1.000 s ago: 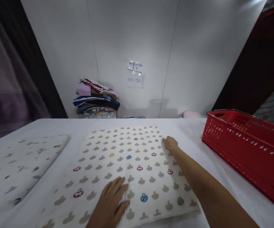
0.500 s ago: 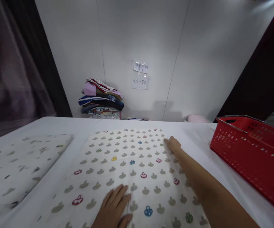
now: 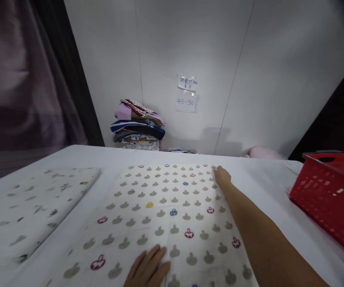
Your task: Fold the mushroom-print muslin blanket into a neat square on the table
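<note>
A white cloth (image 3: 148, 215) printed with grey and coloured mushrooms lies spread flat on the white table. My left hand (image 3: 149, 266) rests palm down on its near middle part, fingers stretched out. At the far right corner of this cloth is my right hand (image 3: 223, 176); its fingers look curled together on the edge, and the fingertips are partly hidden. To the left lies a folded white cloth (image 3: 40, 207) with a dark leaf-like print, touched by neither hand.
A red plastic basket (image 3: 330, 203) with a metal handle stands on the table (image 3: 258, 179) at the right. Beyond the far edge is a stack of folded fabrics (image 3: 139, 127), with a pink bundle (image 3: 264, 152) farther right. Paper notes (image 3: 187, 102) hang on the wall. A curtain (image 3: 34, 79) hangs left.
My right hand has moved slightly farther along the cloth's right edge to its far corner, and its fingers are more curled. My left hand stays flat. The view has turned a little left.
</note>
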The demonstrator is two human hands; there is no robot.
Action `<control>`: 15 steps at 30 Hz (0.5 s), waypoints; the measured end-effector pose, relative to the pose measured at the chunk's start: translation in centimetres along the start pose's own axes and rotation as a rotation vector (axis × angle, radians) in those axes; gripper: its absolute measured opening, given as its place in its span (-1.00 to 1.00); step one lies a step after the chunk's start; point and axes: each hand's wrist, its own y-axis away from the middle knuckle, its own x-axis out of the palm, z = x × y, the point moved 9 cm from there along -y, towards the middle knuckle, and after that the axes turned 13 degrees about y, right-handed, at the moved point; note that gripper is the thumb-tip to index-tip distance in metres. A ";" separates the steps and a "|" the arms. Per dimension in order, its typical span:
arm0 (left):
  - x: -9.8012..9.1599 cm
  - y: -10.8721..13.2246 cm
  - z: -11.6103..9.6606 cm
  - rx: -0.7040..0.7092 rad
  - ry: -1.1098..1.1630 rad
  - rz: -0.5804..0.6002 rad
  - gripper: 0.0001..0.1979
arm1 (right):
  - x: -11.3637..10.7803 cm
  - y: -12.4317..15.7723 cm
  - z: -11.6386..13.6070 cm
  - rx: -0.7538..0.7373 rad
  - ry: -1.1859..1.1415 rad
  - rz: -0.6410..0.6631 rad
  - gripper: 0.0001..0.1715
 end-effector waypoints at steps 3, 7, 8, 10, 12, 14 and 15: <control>0.3 0.3 -0.1 -0.023 0.016 0.037 -0.66 | 0.5 -0.3 0.1 -0.012 0.032 0.007 -0.65; 0.5 0.4 0.0 -0.049 0.075 0.030 -0.64 | 0.8 -0.7 0.3 -0.023 0.052 0.021 -0.59; 0.6 0.4 0.1 -0.061 0.095 0.023 -0.63 | 0.8 -0.7 0.4 -0.023 0.053 0.024 -0.58; 0.5 0.4 0.3 -0.086 0.142 0.005 -0.64 | 0.5 -0.5 0.4 -0.022 0.054 0.030 -0.57; 0.3 0.2 0.6 -0.133 0.209 0.008 -0.65 | 0.2 0.0 0.2 -0.026 0.053 0.041 -0.56; 0.1 0.0 0.9 -0.211 0.306 0.057 -0.64 | -0.1 1.2 -0.5 -0.029 0.050 0.064 -0.54; 0.0 -0.1 1.0 -0.258 0.360 0.095 -0.63 | -0.3 2.0 -1.1 -0.028 0.047 0.078 -0.52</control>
